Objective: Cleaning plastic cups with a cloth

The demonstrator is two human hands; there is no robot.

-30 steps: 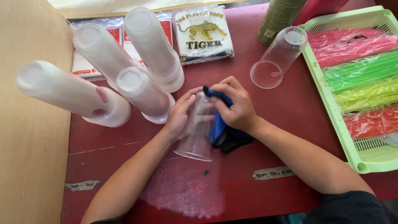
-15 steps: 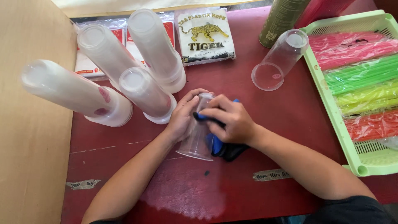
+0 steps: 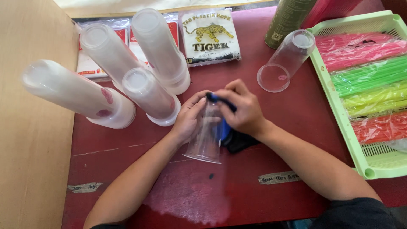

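Clear plastic cup [image 3: 206, 138] is sitting under left hand [image 3: 188, 118], fingers wrapping its side; right hand [image 3: 243, 111] fingers are pinching blue cloth [image 3: 224, 127] against its base.

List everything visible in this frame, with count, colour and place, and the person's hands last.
clear cup: 1, transparent, upside down at table centre, held
cloth: 1, blue and dark, against that cup
cup stacks: 4, clear-white, upside down, left
single cup: 1, clear, upside down, beside tray
tray: 1, light green, right edge
straw bundles: pink, green, yellow, red-orange, in tray
packets: several, white, far edge
can: 1, olive green, top
table: 1, dark red
left hand: steadies cup
right hand: presses cloth
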